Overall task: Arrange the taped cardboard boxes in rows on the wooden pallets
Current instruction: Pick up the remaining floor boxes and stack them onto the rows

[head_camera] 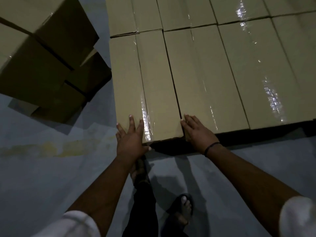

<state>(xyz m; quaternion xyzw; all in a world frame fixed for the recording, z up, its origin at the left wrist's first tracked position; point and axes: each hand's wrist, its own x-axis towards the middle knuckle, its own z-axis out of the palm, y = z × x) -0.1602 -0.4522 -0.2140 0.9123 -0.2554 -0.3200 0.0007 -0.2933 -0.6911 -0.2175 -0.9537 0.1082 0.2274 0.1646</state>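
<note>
A long taped cardboard box (153, 82) lies at the left end of the near row, and its near end sticks out slightly past its neighbour (208, 74). My left hand (131, 139) grips its near left corner, fingers spread on top and thumb under the near edge. My right hand (196, 132) presses against its near right corner, fingertips at the gap between the two boxes. More taped boxes (171, 12) form a second row behind. The pallet is hidden in dark shadow under the boxes.
A loose stack of bigger cardboard boxes (42, 57) stands on the floor to the left, apart from the rows. Grey-blue floor (51, 177) with a yellowish stain lies in front. My feet in dark sandals (183, 209) are just short of the row.
</note>
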